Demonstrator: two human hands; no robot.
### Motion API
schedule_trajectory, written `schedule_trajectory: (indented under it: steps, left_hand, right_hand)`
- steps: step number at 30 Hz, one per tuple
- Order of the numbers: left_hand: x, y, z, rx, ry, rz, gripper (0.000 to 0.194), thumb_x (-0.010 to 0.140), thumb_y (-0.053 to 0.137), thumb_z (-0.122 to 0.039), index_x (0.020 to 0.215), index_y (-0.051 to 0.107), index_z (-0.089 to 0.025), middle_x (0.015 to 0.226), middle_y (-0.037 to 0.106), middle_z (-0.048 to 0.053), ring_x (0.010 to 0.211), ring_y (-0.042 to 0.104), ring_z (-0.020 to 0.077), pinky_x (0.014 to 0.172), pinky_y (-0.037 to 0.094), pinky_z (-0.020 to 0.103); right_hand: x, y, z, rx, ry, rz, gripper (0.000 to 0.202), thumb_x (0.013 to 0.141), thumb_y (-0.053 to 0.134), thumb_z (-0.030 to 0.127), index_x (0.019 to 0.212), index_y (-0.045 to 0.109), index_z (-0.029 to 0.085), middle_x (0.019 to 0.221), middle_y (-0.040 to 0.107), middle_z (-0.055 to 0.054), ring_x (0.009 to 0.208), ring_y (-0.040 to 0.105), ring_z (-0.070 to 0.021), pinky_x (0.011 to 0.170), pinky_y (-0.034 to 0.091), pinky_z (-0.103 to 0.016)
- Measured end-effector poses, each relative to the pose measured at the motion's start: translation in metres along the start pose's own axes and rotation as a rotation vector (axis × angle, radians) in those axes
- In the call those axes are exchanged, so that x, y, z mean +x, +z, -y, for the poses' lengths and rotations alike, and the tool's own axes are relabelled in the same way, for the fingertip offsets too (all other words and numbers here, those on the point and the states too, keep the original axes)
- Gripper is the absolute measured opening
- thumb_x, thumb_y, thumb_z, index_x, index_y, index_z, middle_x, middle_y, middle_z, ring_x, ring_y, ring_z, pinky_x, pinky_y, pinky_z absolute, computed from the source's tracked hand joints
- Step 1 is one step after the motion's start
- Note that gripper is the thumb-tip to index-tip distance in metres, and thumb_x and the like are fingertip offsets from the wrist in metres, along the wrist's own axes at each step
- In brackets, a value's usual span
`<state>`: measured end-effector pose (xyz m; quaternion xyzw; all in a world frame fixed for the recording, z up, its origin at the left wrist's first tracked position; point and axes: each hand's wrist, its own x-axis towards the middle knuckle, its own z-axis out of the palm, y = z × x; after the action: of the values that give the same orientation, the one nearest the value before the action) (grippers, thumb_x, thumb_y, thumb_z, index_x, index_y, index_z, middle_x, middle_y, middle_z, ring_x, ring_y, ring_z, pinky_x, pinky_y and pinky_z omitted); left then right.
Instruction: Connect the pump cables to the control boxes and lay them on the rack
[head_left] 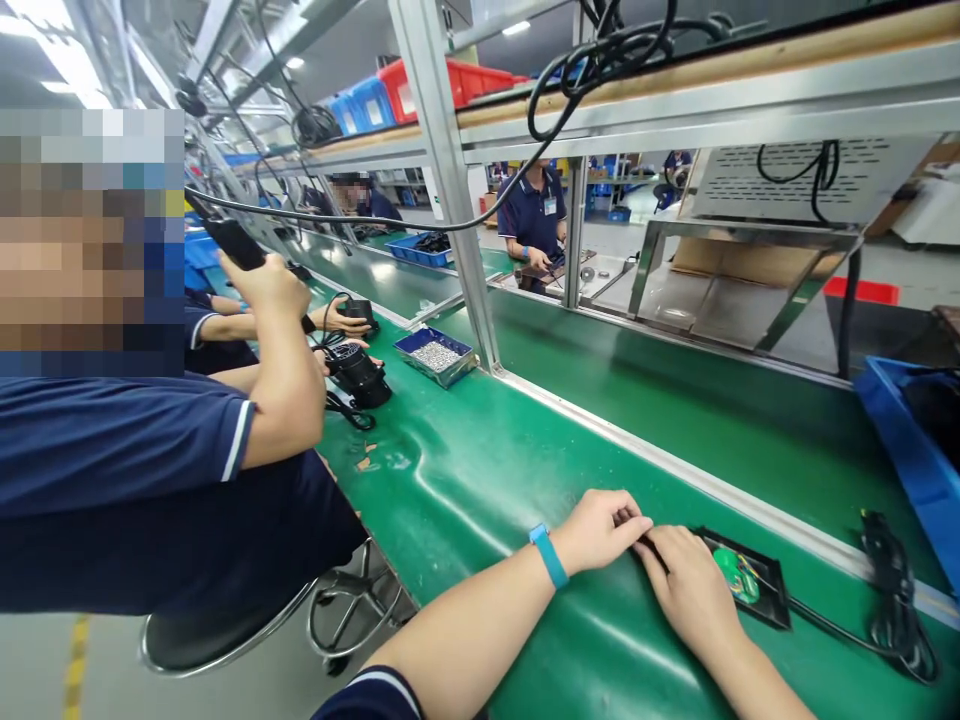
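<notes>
My left hand [604,530], with a teal band on its wrist, is over the green mat [480,470], its fingers pinched together. Its fingertips meet those of my right hand [686,572], which are also drawn together. Whatever lies between them is too small or hidden to make out. Just right of my right hand, a flat black housing [771,603] lies on the mat with a green round part [736,575] and thin wires inside. A black cable runs from the housing to a coiled bundle [892,600] at the right.
A blue tray of small metal pieces [437,355] sits by the metal post [454,200]. At the left, a co-worker handles a tool beside a black motor-like device [358,375]. A blue bin [911,470] stands at the right edge. Cables hang from the shelf above.
</notes>
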<state>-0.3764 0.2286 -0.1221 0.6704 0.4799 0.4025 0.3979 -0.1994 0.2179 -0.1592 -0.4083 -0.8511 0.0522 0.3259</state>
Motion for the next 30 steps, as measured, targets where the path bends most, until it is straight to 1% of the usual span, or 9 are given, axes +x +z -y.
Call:
schedule_trajectory:
  steps: [4,8,11,21,30]
  left_hand:
    - [0.0012,-0.0011,0.0024,0.008,0.006,-0.006,0.026,0.088,0.061,-0.039,0.081,0.070,-0.016,0.070,0.065,0.001,0.065,0.057,0.0123,0.062,0.045,0.023]
    - [0.0024,-0.0018,0.0027,0.014,0.015,-0.014,0.029,0.090,0.059,-0.041,0.079,0.069,-0.015,0.070,0.065,0.001,0.064,0.056,0.0122,0.061,0.043,0.024]
    - [0.0028,-0.0013,0.0039,0.017,-0.004,-0.003,0.031,0.090,0.058,-0.044,0.080,0.068,-0.016,0.069,0.065,0.001,0.064,0.056,0.0127,0.061,0.042,0.024]
    - [0.0026,-0.0022,0.0020,0.019,0.003,-0.003,0.031,0.088,0.059,-0.044,0.079,0.068,-0.016,0.066,0.062,0.000,0.062,0.054,0.0126,0.060,0.042,0.024]
    - [0.0038,-0.0027,0.0013,0.032,-0.007,0.001,0.030,0.088,0.059,-0.043,0.079,0.068,-0.016,0.066,0.062,0.000,0.063,0.054,0.0120,0.060,0.041,0.024]
  right_hand:
    - [-0.0001,0.0001,-0.0011,0.022,0.011,0.003,0.037,0.104,0.041,0.048,0.101,0.065,0.020,0.089,0.068,-0.007,0.082,0.062,-0.0218,0.075,0.047,-0.036]
    - [-0.0003,0.0007,-0.0026,0.022,-0.008,0.036,0.036,0.103,0.042,0.048,0.095,0.065,0.022,0.089,0.067,-0.006,0.082,0.061,-0.0225,0.075,0.047,-0.037]
    - [-0.0006,0.0011,-0.0021,0.013,-0.020,0.031,0.035,0.103,0.043,0.047,0.093,0.065,0.022,0.090,0.066,-0.007,0.083,0.060,-0.0234,0.075,0.046,-0.038]
    - [-0.0019,0.0046,-0.0048,0.013,-0.037,0.023,0.034,0.102,0.045,0.048,0.095,0.065,0.022,0.090,0.065,-0.008,0.084,0.059,-0.0242,0.075,0.047,-0.038]
    - [-0.0008,0.0019,-0.0028,0.013,-0.041,0.029,0.033,0.102,0.044,0.048,0.098,0.065,0.022,0.092,0.065,-0.008,0.086,0.060,-0.0246,0.076,0.047,-0.039]
